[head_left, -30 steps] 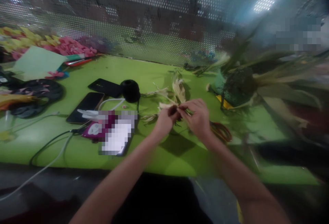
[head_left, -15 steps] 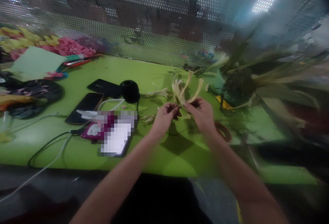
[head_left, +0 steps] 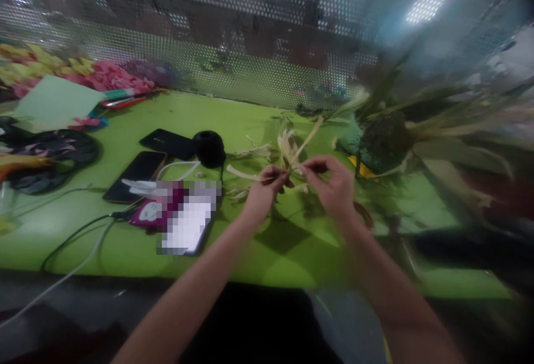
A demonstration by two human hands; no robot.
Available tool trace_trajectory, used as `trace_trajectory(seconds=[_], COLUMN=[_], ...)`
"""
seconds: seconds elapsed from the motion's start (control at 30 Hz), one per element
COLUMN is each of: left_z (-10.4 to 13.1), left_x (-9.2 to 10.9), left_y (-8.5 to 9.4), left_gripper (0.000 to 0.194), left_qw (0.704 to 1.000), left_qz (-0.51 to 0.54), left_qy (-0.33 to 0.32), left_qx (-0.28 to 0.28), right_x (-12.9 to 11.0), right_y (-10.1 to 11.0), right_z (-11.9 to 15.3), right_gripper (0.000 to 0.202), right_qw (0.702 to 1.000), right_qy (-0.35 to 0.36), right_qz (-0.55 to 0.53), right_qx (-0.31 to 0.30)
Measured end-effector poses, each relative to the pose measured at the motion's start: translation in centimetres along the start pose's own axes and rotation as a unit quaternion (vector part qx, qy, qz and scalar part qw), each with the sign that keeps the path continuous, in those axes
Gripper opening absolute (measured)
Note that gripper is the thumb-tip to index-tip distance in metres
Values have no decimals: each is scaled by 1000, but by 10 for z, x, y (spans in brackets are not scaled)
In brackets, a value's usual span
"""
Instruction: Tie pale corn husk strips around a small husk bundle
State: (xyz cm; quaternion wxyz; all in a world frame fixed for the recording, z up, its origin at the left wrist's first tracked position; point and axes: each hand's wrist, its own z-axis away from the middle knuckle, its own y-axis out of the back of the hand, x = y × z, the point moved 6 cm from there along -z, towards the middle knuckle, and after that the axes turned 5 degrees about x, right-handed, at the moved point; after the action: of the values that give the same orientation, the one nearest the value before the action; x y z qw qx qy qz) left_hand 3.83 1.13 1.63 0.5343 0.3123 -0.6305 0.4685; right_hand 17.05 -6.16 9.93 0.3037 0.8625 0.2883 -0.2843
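Pinching pale strips (head_left: 307, 140), left hand (head_left: 268, 187) works; dark tray (head_left: 88, 147) holds pink scraps (head_left: 59, 147).

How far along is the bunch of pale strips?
Partway, I'd judge. Done: the bunch looks gathered at its base. In hand: left hand pinches that base; right hand is beside it, grip unclear. Remaining, probably: the long strip jutting out loose; other strips lie on the table.

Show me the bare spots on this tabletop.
Bare: the green tabletop behind the rear phone and black roll, before the perforated panel; and its front strip between left forearm and right forearm. Crowded: the left, with pink flowers and pale paper; the right, with large leaves.
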Motion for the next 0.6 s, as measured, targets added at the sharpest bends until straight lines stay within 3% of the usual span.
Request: trace_trajectory(seconds=[0.27,0.6], left_z=[0,-2], left_x=[2,0], left_y=[1,5], left_gripper=[15,15], left_qw=[998,995], left_qz=[61,98], left_qy=[-1,-15], left_qx=[2,25], right_x=[39,44], right_y=[-25,-35], right_z=[0,7], right_gripper=[19,9], right_qw=[981,981], right_qy=[-139,-128], right_qz=[-76,-56], right_qx=[-107,-132])
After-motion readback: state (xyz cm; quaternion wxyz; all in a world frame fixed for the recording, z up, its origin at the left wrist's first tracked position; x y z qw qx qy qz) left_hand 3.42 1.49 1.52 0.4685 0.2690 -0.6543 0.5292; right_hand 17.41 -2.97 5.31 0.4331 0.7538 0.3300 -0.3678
